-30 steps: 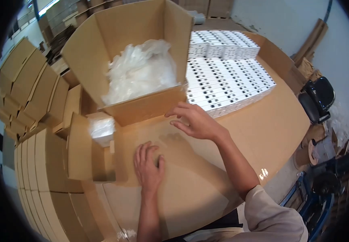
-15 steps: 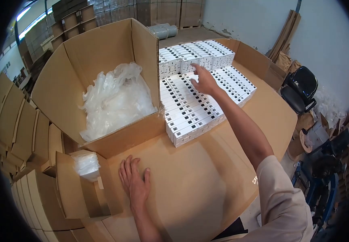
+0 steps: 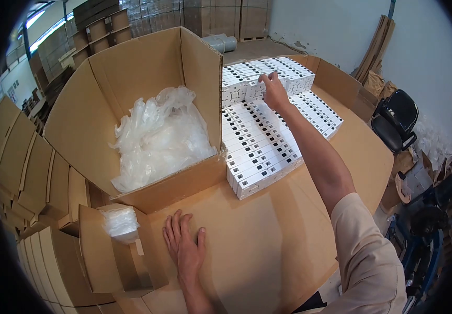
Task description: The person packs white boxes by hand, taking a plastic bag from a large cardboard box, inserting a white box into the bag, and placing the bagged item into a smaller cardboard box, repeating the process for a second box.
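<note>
My left hand (image 3: 185,244) lies flat on the cardboard-covered table (image 3: 239,238), fingers spread, holding nothing. My right hand (image 3: 275,93) reaches forward to the upper layer of white blocks (image 3: 261,93). Its fingers bend over the top edge of one white block and the thumb is at the block's front face, so the hand looks closed on that block's end. Below and nearer is a lower layer of the same white blocks (image 3: 260,138), set in close rows with dark and grey square openings on top.
Left of the blocks stands a large open carton (image 3: 171,186) with crumpled clear plastic bags (image 3: 163,138). A small open carton (image 3: 98,251) holds a wrapped white stack (image 3: 121,224). Beyond the table's right edge are a black chair (image 3: 393,120) and blue-framed equipment (image 3: 432,251).
My right hand has gone from hovering open with a finger extended to curling its fingers at the upper layer's front edge. My left hand stays flat. The view has shifted slightly.
</note>
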`<state>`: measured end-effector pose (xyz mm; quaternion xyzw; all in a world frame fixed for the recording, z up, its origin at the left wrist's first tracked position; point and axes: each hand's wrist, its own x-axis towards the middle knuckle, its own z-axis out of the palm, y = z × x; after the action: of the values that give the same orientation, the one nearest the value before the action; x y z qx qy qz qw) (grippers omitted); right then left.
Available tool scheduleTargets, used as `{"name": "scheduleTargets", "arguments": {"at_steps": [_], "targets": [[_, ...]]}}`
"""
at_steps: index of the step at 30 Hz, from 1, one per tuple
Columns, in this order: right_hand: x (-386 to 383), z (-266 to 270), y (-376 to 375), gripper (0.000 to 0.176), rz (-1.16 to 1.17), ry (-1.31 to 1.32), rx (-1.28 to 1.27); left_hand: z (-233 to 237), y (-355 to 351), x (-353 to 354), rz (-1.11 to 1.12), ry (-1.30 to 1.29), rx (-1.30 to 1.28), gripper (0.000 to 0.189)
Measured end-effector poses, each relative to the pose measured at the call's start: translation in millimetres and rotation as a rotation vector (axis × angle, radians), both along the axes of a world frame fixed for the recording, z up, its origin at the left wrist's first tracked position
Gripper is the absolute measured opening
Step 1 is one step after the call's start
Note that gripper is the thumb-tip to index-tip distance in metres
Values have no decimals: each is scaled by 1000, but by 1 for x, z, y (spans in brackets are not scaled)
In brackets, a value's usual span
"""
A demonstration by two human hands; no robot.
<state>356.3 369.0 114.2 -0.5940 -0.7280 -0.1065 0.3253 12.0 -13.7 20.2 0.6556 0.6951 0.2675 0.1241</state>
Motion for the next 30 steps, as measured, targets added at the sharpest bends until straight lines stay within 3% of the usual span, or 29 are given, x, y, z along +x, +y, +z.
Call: {"name": "scheduleTargets", "arguments": {"at_steps": [9, 15, 25, 30], "targets": [[-2, -2, 13, 44, 168, 36, 91, 1, 1, 1, 7, 3, 1, 49], [-4, 4, 10, 37, 156, -6, 43, 0, 1, 1, 8, 9, 12, 49], [-2, 29, -10, 29, 141, -232, -30, -4, 0, -1, 2, 17, 34, 49], [-5, 40, -27, 29, 191, -301, 82, -5, 0, -3, -9, 10, 27, 50]]}}
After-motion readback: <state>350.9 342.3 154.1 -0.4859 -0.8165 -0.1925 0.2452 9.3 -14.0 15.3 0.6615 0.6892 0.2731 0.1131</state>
